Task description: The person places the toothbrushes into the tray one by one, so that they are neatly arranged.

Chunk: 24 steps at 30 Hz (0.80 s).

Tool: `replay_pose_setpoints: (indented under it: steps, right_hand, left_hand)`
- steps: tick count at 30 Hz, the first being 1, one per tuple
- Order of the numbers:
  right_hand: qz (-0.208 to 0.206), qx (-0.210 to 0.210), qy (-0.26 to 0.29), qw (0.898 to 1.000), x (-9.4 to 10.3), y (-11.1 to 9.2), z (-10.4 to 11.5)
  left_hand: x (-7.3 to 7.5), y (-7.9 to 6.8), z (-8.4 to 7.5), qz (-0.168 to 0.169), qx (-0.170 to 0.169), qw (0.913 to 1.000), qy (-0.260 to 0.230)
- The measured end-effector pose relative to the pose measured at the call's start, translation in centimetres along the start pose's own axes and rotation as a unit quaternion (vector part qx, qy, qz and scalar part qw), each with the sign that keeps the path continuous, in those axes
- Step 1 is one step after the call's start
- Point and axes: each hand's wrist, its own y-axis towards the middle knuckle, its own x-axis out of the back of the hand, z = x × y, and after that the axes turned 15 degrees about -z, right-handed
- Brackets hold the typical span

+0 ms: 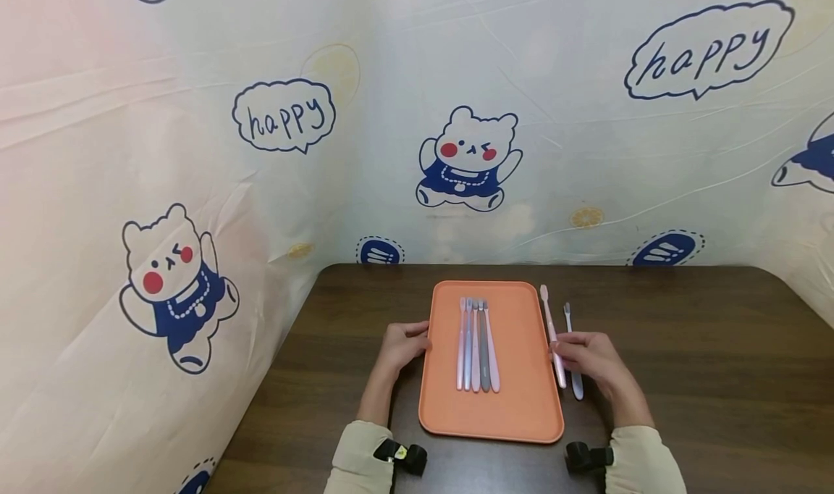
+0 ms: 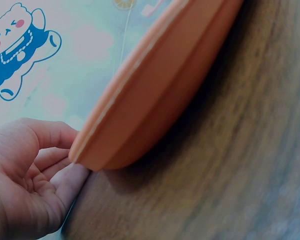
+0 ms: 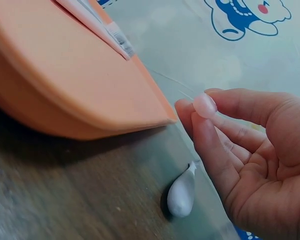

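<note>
An orange tray (image 1: pixel 521 407) lies on the table with several toothbrushes (image 1: pixel 476 349) side by side on it, pink, pale blue and grey, heads toward the far end. At the tray's left edge my left hand (image 1: pixel 402 348) holds the rim between thumb and fingers; the left wrist view shows this hand (image 2: pixel 35 175) at the tray corner. My right hand (image 1: pixel 589 356) pinches a pink toothbrush (image 1: pixel 548 313) just beyond the tray's right edge. In the right wrist view its rounded handle end (image 3: pixel 205 106) sticks out between thumb and finger. A pale blue toothbrush (image 1: pixel 577 387) lies on the table behind that hand.
The dark wooden table (image 1: pixel 717 349) reaches out on both sides of the tray. A pale curtain (image 1: pixel 554 153) with printed bears hangs along its far edge and left side. Black wrist cameras (image 1: pixel 412 459) sit on both sleeves.
</note>
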Motion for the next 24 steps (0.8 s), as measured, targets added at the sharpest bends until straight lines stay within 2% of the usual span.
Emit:
replay_pose_setpoints:
  steps: [17, 24]
  right_hand:
    - [0.005, -0.008, 0.020, 1.000, -1.5, -0.3, 0.8]
    - [0.006, -0.002, 0.006, 1.000, -2.1, -0.3, 1.0]
  left_hand:
    - [0.0, 0.0, 0.1, -0.003, 0.004, 1.0000, 0.000]
    - [0.0, 0.0, 0.1, -0.004, 0.003, 1.0000, -0.001]
